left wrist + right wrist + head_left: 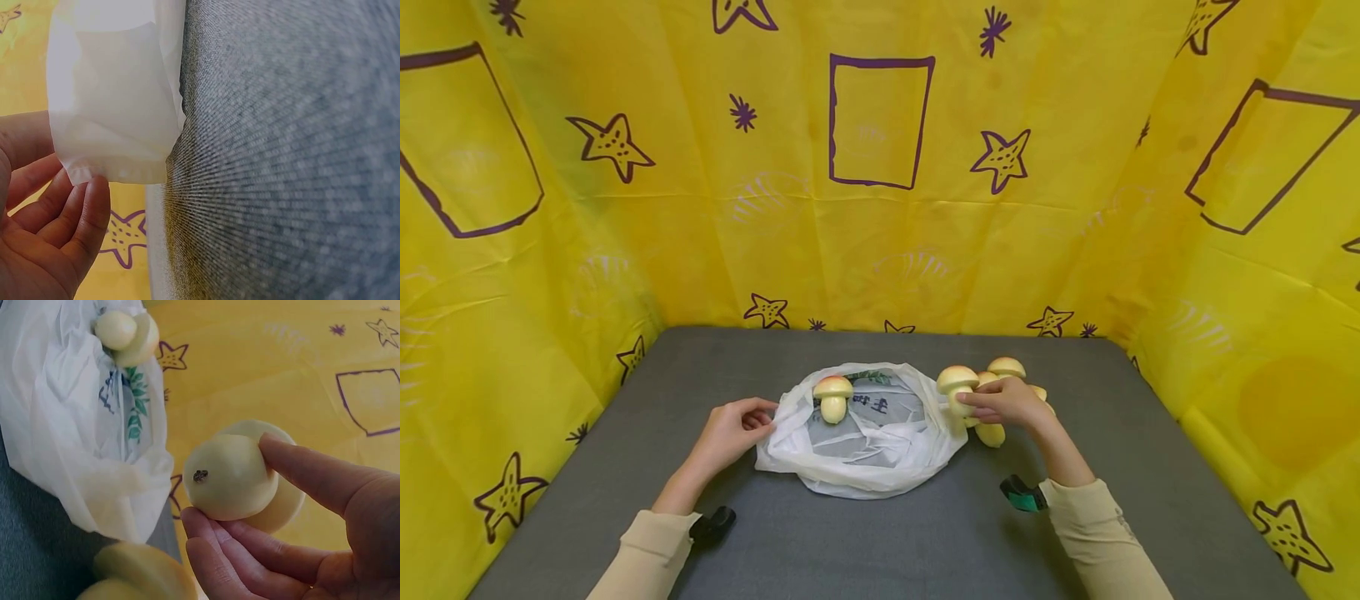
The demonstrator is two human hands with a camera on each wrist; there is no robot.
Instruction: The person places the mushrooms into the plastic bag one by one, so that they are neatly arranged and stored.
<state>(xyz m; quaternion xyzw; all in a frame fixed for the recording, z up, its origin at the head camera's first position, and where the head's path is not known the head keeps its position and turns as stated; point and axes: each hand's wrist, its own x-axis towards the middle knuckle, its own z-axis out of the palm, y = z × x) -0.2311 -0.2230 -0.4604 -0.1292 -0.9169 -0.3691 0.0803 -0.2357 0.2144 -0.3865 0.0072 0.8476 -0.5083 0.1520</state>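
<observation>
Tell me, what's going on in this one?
A person is handling pale yellow mushroom-shaped pieces and a white plastic bag on a gray table. The right grip holds one mushroom by its stem near the bag's right rim, while the left grip holds the opposite rim. One mushroom lies within the bag's mouth; several others lie to its right.

Bright and even in the head view, softly shadowed on the table (880, 550), stretched toward the edges. Dimmer in both wrist views; in the left, glowing through the bag (115, 94) and blurred toward the right.
</observation>
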